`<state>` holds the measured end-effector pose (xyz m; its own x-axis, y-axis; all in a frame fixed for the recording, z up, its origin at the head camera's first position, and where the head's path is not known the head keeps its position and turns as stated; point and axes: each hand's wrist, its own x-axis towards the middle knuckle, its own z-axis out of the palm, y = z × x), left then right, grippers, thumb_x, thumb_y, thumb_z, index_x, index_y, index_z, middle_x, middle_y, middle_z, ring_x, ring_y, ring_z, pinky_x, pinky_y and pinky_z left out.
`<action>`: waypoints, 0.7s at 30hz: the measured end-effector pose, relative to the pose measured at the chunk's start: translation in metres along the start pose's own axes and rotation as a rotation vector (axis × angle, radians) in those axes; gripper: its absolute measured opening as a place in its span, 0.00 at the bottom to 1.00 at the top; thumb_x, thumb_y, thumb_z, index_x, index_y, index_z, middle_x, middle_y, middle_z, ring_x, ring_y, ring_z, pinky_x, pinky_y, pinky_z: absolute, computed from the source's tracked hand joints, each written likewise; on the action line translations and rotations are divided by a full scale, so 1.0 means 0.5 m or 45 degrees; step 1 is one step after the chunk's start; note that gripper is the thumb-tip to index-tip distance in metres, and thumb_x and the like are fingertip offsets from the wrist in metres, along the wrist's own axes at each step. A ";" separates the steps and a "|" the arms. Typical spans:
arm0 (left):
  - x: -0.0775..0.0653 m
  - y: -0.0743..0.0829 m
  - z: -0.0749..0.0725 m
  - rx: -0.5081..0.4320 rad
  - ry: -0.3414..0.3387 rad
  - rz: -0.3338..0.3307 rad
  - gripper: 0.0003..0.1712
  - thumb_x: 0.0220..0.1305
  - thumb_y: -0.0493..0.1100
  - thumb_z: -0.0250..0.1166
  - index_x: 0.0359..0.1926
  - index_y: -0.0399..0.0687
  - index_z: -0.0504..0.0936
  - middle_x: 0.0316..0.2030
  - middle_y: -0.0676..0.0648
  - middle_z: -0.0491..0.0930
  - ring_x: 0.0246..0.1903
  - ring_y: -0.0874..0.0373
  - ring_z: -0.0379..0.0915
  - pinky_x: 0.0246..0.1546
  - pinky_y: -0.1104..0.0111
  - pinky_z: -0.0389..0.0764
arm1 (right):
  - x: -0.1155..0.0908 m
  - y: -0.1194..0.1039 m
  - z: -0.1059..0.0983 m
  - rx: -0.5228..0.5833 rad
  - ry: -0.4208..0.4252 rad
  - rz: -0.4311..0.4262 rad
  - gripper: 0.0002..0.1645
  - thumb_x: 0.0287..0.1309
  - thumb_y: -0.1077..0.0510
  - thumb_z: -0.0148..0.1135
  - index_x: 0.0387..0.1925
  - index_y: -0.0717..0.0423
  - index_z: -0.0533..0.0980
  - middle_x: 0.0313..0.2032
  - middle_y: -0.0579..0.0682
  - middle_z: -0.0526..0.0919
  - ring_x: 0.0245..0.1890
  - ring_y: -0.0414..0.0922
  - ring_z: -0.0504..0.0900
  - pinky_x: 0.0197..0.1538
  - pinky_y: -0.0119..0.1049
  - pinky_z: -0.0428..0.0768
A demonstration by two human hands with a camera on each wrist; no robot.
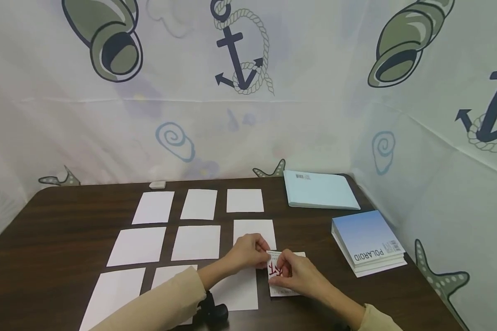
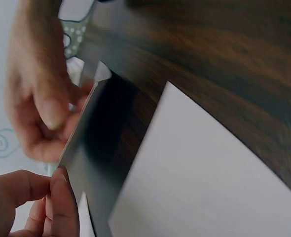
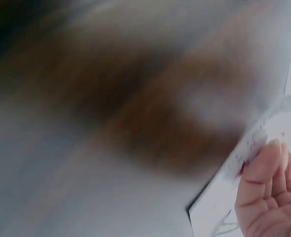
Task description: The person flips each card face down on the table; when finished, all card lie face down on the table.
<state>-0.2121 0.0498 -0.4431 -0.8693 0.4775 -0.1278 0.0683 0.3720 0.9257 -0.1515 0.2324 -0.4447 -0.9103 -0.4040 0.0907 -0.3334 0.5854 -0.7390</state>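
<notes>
A thin white card with red lettering (image 1: pixel 273 268) is held above the dark table at its front middle. My left hand (image 1: pixel 250 253) pinches the card's upper left edge between thumb and fingertips. Over the card's face, my right hand (image 1: pixel 300 274) has its fingers bunched, and thumb and fingertips grip at the printed surface (image 3: pixel 249 143). In the left wrist view the card (image 2: pixel 79 126) is seen almost edge-on, one corner curling up. What lies between the right fingertips is too hidden to make out.
Several white paper sheets (image 1: pixel 196 242) lie in rows to the left. A blue-and-white POLAROID box (image 1: pixel 366 239) and a pale blue folder (image 1: pixel 320 191) stand on the right. A small white block (image 1: pixel 157 185) sits at the back edge, and a black object (image 1: pixel 215 310) shows by the left wrist.
</notes>
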 end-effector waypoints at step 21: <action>-0.020 -0.007 0.005 -0.257 -0.153 -0.022 0.22 0.58 0.37 0.66 0.52 0.33 0.74 0.43 0.40 0.81 0.37 0.54 0.81 0.36 0.63 0.83 | -0.007 0.016 -0.102 0.848 -0.270 0.261 0.17 0.61 0.62 0.57 0.46 0.68 0.64 0.34 0.50 0.78 0.35 0.42 0.81 0.35 0.40 0.83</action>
<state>-0.2025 0.0457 -0.4461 -0.8040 0.5684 -0.1745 -0.0557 0.2203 0.9739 -0.1634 0.2746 -0.4169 -0.8486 -0.4993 -0.1745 0.1203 0.1392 -0.9829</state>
